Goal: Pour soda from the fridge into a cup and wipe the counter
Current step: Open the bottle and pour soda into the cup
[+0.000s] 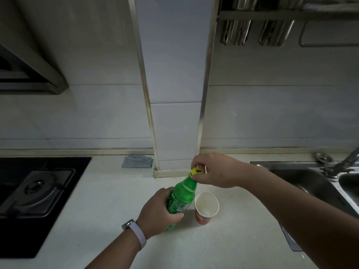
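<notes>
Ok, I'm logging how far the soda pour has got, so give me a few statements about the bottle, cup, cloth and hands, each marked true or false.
1. The left hand grips the body of the green soda bottle. True.
2. The yellow cap is off and lying on the counter. False: it sits on the bottle's neck, with the right hand pinching it.
3. The paper cup stands upright just right of the bottle. True.
4. The cup is full of soda. False: its white inside looks empty.
5. The grey cloth is in the right hand. False: it lies by the wall, left of the tiled column.
</notes>
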The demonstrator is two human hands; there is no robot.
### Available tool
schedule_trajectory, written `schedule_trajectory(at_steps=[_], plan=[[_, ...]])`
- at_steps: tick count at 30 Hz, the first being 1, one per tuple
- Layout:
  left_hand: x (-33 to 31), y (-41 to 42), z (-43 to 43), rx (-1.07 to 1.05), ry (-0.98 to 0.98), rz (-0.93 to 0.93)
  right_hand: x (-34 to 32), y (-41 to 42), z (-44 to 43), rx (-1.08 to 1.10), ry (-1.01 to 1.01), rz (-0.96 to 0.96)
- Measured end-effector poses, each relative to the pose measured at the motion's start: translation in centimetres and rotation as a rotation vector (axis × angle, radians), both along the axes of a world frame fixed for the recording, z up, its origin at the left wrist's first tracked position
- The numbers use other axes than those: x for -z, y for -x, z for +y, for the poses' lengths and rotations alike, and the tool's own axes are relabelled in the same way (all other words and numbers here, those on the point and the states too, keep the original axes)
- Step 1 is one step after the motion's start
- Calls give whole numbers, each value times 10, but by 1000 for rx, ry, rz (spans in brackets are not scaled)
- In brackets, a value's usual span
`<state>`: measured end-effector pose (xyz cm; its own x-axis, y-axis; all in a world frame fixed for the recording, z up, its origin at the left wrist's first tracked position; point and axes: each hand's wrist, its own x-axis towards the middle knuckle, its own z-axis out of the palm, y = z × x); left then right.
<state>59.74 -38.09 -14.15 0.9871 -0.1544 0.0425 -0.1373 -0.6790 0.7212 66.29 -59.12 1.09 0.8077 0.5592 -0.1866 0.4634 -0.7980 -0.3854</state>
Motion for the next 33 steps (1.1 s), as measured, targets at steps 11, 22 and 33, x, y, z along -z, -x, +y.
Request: schedule_trajectory(at_steps=[11, 22, 33], plan=[[4, -5, 2, -14, -29, 27, 7, -8, -27, 62, -146, -2], [17, -4, 13, 25, -249, 131, 66, 4, -72, 363, -378, 133], [27, -6, 13, 70, -457, 176, 106, 15, -91, 528, -543, 237]])
